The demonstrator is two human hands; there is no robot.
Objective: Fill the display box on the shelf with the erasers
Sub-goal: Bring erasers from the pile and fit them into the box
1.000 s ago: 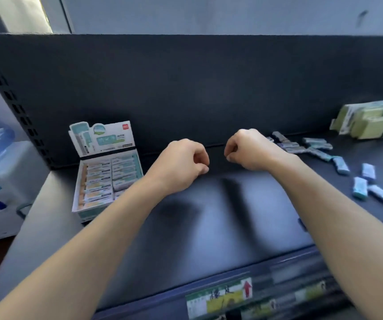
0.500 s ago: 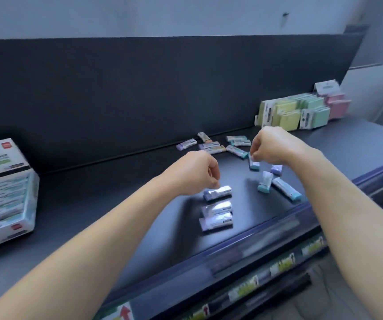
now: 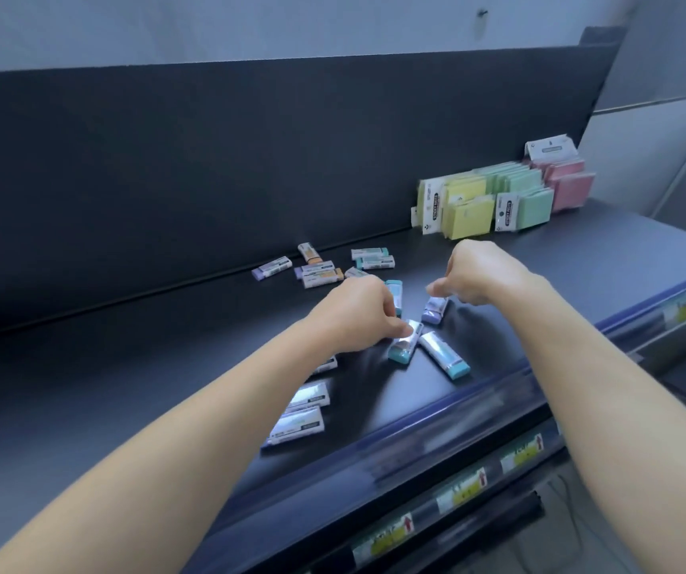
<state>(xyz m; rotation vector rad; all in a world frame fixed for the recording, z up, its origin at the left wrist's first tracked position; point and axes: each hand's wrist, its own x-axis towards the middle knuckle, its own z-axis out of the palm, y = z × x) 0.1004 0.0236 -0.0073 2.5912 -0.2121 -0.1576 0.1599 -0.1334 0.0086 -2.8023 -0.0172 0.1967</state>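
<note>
Fingers [image 3: 396,327] pinch glossy teal-end eraser [image 3: 404,346]

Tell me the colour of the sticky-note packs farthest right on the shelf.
Pink. The sticky-note packs show clearly in the head view.

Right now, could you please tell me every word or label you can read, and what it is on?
"STICKY NOTES": sideways on the white flaps of the yellow pack and green pack.
Erasers: print too blurred.
Shelf tags: too blurred.
</note>
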